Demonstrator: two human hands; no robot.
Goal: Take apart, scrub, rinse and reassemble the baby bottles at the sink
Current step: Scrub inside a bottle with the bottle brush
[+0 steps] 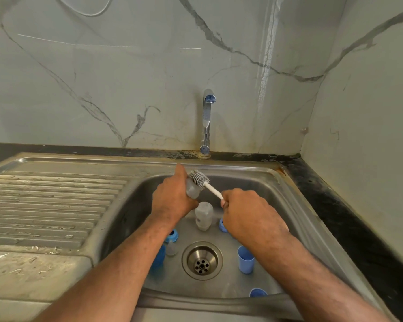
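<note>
Partly hidden: bottle [192, 190] in left hand [172, 198].

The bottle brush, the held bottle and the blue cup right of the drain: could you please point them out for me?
bottle brush [199, 177]: head view, on its grey bristle head.
held bottle [192, 191]: head view, on its clear body beside the left hand's fingers.
blue cup [245, 259]: head view, on its outer wall.

brushed steel sink [261, 180], translucent plastic bottle [204, 214]
</note>
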